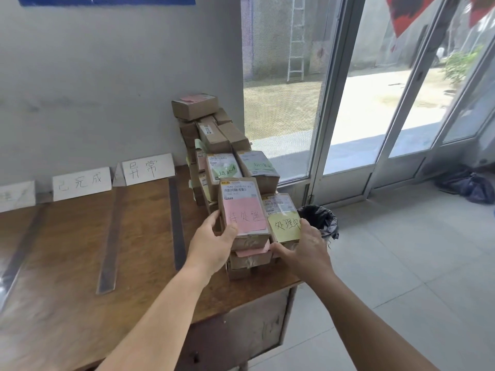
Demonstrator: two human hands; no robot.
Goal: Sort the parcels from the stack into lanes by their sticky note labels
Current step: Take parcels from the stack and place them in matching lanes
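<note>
Three white paper signs [81,183] are stood along the back edge of the wooden table [67,277], against the wall. Grey tape strips [109,242] are laid from back to front across the tabletop, so that lanes are marked out. At the right end of the table a stack of cardboard parcels [214,137] is piled, highest at the back right corner. The left hand [211,245] is curled around the near left corner of the parcel with the pink note [242,210], which is held at the front of the stack, its thumb pressed on the note's lower left corner. Just beside it, the parcel with the yellow note [282,218] is gripped at its near end by the right hand [302,247]. A black-lined bin [320,219] is seen on the floor beyond the table's right edge.
</note>
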